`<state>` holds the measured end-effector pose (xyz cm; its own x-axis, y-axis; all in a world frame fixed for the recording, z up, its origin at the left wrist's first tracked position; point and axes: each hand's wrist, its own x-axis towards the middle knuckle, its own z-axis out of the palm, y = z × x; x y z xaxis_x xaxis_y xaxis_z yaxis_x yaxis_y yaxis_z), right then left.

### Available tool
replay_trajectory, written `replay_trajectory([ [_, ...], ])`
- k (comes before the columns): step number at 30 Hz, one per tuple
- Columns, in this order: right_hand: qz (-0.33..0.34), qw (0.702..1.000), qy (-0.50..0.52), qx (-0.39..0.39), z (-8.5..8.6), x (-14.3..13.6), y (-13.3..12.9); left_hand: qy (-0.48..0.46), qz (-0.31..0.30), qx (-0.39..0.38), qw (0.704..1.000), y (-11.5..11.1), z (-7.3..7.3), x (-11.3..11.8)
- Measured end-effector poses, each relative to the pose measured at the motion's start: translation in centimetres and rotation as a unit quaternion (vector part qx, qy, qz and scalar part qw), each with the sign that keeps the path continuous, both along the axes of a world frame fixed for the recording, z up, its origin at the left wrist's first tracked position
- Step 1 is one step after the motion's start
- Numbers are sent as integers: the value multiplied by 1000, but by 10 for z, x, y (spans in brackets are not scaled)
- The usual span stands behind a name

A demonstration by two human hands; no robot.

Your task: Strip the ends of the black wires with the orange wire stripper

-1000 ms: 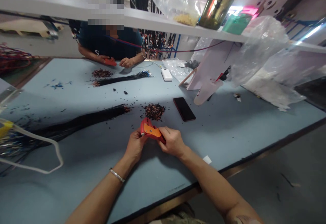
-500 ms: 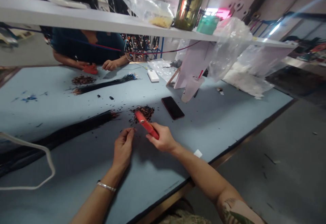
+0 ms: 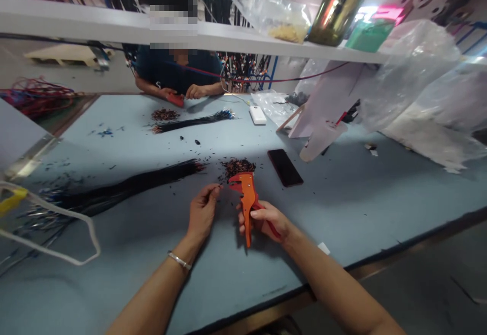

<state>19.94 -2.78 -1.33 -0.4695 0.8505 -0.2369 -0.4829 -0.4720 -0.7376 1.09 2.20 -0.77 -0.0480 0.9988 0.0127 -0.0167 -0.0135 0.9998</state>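
Note:
My right hand [image 3: 266,221] holds an orange and red wire stripper [image 3: 248,198], its handles spread apart and its jaws pointing left. Left of the tool, my left hand [image 3: 203,208] pinches the end of a thin dark wire [image 3: 219,186], most of which I cannot make out. A small gap lies between the wire tip and the jaws. Just beyond the jaws is a pile of short black and copper-coloured scraps [image 3: 239,166]. A long bundle of black wires [image 3: 140,185] lies to the left on the light blue table [image 3: 182,294].
A black phone [image 3: 285,167] lies right of the scraps, near a leaning plastic cup [image 3: 323,139]. Across the table a person [image 3: 178,71] works with a red tool. A white shelf [image 3: 213,38] spans above, and a pale looped tube [image 3: 93,236] is at the left.
The stripper has turned in my right hand, from edge-on to showing its orange side with the handles spread. The whole view has shifted, so the table items appear further right.

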Motion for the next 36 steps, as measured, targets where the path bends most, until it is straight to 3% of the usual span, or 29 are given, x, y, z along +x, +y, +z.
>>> replay_trajectory([
  [5, 1, 1000, -9, 11, 1, 0, -1, 94, -1, 41, 995, 0, 4, -5],
  [8, 5, 1000, -16, 17, 1, 0, -2, 91, 12, 51, 994, 0, 5, -6],
  [17, 16, 999, -33, 35, 0, 1, -3, 50, -23, 54, 997, -1, 0, -7],
  [36, 17, 998, -32, 47, -1, 0, -5, 59, -29, 75, 995, -5, -3, -4],
])
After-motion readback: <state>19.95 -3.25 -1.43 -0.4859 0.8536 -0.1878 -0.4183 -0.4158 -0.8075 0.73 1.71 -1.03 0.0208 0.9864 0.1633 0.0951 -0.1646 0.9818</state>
